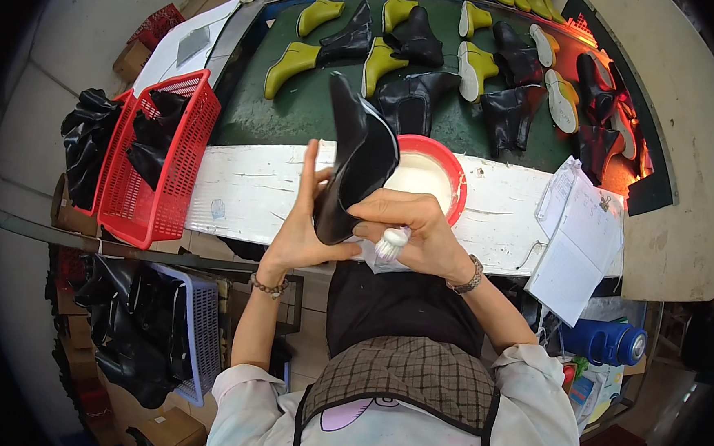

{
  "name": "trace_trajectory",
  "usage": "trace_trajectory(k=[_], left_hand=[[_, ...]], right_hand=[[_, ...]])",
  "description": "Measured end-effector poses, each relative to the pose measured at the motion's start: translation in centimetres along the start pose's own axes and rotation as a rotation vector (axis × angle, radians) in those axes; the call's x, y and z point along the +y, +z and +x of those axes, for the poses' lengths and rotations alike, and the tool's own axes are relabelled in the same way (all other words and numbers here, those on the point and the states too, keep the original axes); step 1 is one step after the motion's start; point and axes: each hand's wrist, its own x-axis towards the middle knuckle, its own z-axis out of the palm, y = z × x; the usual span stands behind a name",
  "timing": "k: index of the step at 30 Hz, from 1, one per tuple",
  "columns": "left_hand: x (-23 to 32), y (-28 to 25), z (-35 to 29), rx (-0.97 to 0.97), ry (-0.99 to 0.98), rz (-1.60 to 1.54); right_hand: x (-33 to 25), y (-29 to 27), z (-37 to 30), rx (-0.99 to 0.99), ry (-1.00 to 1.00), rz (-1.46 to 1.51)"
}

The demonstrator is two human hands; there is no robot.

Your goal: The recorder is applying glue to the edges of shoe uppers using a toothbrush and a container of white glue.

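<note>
A black leather boot upper (349, 161) is held up in front of me, its toe pointing away and its open edge turned to the right. My left hand (298, 227) grips it from the left and below, thumb under the heel end and fingers up along the side. Thumb and fingertips of my right hand (422, 231) pinch at the upper's near edge. That same hand also holds a small brush (391, 243) with white bristles; its handle is hidden in the palm. Just behind sits a red bowl (458, 180) of creamy white liquid (419, 179).
A white board (244, 192) runs along the front of a green bench (249, 122). Black uppers and yellow boot forms (291, 65) stand on it, some under an orange glow at right. Red basket (183, 159) is left, papers (576, 245) and a blue flask (603, 343) right.
</note>
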Motion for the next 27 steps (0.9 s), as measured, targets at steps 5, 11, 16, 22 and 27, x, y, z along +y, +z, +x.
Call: trace_trajectory(k=[5,11,16,22,27], left_hand=[[-0.7,1.3,-0.1,0.222,0.164,0.281],[-0.5,2.3,-0.1,0.277,0.097,0.402],[-1.9,3.1,0.0,0.45,0.034,0.278],[-2.0,1.3,-1.3,0.305,0.165,0.377],[-2.1,1.5,-1.5,0.192,0.14,0.309]], right_hand=[[-1.3,-0.4,0.5,0.091,0.22,-0.1],[-0.5,0.4,0.5,0.041,0.007,-0.337],[0.2,-2.3,-0.7,0.088,0.216,-0.087],[3.7,-9.2,-4.1,0.118,0.375,-1.152],[5.3,-9.5,-5.9,-0.022,0.324,-1.238]])
